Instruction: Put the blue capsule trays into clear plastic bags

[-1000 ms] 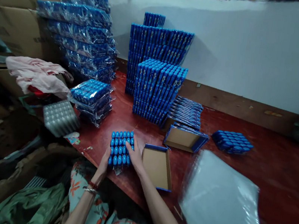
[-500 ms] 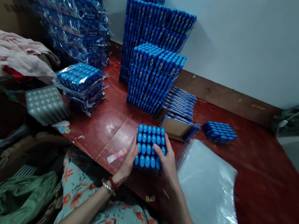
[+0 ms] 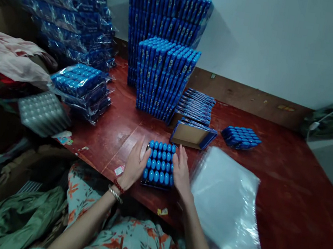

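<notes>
Bracing the blue pack (image 3: 160, 163) from both sides, at the near edge of the red table (image 3: 296, 183). Left hand (image 3: 134, 165): open, fingers straight, thumb side against the pack's left edge. Right hand (image 3: 182, 171): also open, fingers extended along the right edge. Neither is wrapped round it; can't tell how hard they press. Pack sits flat, domed tops up, dark rim on its near side. Just beyond, slightly right: open box (image 3: 190, 135), tilted up, inside facing near, with flat blue boxes (image 3: 197, 106) lined up behind it. Clear plastic sheets (image 3: 223, 192) lie right of the right hand. Second pack (image 3: 241, 137) sits far right of those. Left side: wrapped packs (image 3: 80, 81), stacked. Small sticker (image 3: 119, 170) lies just left of the left hand.
</notes>
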### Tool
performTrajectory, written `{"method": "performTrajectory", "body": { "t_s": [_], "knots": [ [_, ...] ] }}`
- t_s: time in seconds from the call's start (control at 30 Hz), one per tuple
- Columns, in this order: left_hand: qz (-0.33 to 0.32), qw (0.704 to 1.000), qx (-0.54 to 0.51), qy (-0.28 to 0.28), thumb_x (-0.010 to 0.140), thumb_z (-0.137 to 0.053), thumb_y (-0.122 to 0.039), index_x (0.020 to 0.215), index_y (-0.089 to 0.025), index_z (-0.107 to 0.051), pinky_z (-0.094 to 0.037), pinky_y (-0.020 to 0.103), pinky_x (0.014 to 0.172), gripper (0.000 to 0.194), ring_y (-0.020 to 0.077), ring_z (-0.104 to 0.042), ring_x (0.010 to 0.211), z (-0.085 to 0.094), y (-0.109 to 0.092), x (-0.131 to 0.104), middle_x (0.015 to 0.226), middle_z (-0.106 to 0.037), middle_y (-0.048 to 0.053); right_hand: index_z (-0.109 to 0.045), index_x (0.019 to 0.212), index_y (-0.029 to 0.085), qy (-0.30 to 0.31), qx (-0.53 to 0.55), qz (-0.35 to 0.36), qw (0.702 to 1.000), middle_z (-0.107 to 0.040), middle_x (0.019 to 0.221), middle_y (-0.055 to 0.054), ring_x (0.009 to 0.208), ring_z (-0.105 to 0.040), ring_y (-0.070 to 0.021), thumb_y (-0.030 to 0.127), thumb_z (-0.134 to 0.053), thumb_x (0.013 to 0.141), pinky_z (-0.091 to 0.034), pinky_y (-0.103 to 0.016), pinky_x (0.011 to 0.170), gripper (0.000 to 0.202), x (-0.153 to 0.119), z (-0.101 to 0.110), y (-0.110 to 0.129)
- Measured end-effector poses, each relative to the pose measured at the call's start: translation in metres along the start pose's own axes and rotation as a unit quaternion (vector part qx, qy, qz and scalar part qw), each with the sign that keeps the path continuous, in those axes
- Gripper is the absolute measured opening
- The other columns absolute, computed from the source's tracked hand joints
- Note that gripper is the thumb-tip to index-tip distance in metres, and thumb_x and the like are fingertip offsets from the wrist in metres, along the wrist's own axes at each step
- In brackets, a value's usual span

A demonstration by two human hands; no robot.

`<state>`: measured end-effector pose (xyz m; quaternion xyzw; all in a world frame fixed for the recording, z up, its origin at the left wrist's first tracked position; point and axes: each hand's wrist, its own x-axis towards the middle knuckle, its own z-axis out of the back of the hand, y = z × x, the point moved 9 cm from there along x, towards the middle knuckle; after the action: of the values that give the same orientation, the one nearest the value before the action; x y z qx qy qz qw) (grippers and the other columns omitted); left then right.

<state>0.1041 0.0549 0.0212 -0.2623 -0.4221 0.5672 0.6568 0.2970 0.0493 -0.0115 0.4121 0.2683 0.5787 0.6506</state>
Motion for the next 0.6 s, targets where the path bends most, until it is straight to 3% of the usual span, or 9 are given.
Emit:
{"method": "performTrajectory", "body": {
  "t_s": [0.07, 0.17, 0.27, 0.33, 0.43, 0.6],
  "knots": [
    [-0.025, 0.999, 0.03, 0.022, 0.095, -0.033, -0.042, 0.145, -0.016, -0.027, -0.024, 0.047, 0.115, 0.057, 0.0243, -0.025, 0.141, -0.007, -0.006, 0.012, 0.151, -0.031, 0.014, -0.023, 0.147, 0.026, -0.002, -0.058, 0.023, 0.998, -0.015, 0.155, -0.005, 0.144, -0.008, -0.0231, 0.058, -0.025, 0.093, -0.01, -0.056, 0.114, 0.063, 0.006, -0.003, 0.009],
    [-0.018, 0.991, 0.106, 0.085, 0.094, -0.034, -0.041, 0.144, -0.018, -0.032, -0.019, 0.056, 0.113, 0.054, 0.0309, -0.017, 0.143, -0.039, 0.0, 0.016, 0.153, -0.024, 0.014, -0.023, 0.147, 0.026, 0.041, -0.123, 0.028, 0.991, -0.013, 0.156, -0.006, 0.144, -0.004, -0.0276, 0.055, -0.024, 0.093, -0.009, -0.062, 0.111, 0.061, 0.009, -0.025, 0.006],
    [0.007, 0.985, 0.128, 0.118, 0.094, -0.035, -0.038, 0.143, -0.018, -0.034, -0.026, 0.057, 0.11, 0.053, 0.0347, -0.021, 0.141, -0.065, 0.012, 0.011, 0.156, -0.015, 0.015, -0.024, 0.147, 0.024, 0.067, -0.103, 0.028, 0.992, -0.011, 0.156, -0.006, 0.143, -0.008, -0.0259, 0.055, -0.023, 0.094, -0.015, -0.056, 0.113, 0.061, 0.011, -0.04, -0.002],
    [0.002, 0.986, 0.112, 0.122, 0.094, -0.035, -0.039, 0.144, -0.017, -0.032, -0.03, 0.053, 0.11, 0.055, 0.0333, -0.021, 0.141, -0.072, 0.015, 0.009, 0.156, -0.009, 0.016, -0.023, 0.147, 0.022, 0.064, -0.058, 0.034, 0.996, -0.01, 0.156, -0.006, 0.143, -0.011, -0.022, 0.056, -0.021, 0.093, -0.016, -0.049, 0.115, 0.064, 0.011, -0.041, -0.004],
    [-0.007, 0.988, 0.091, 0.127, 0.094, -0.036, -0.04, 0.144, -0.016, -0.031, -0.031, 0.05, 0.111, 0.055, 0.0309, -0.018, 0.142, -0.068, 0.019, 0.004, 0.156, -0.008, 0.016, -0.021, 0.148, 0.019, 0.066, 0.016, 0.001, 0.998, -0.007, 0.157, -0.006, 0.144, -0.009, -0.0193, 0.062, -0.023, 0.091, -0.012, -0.043, 0.117, 0.072, 0.003, -0.042, -0.008],
    [-0.011, 0.991, 0.069, 0.117, 0.093, -0.039, -0.041, 0.144, -0.021, -0.03, -0.029, 0.049, 0.112, 0.055, 0.0292, -0.02, 0.142, -0.039, 0.033, -0.013, 0.156, -0.013, 0.014, -0.027, 0.146, 0.023, 0.104, 0.138, -0.027, 0.985, -0.007, 0.157, -0.003, 0.144, -0.007, -0.0194, 0.064, -0.037, 0.087, -0.011, -0.044, 0.117, 0.073, -0.027, -0.057, 0.002]
  ]
}}
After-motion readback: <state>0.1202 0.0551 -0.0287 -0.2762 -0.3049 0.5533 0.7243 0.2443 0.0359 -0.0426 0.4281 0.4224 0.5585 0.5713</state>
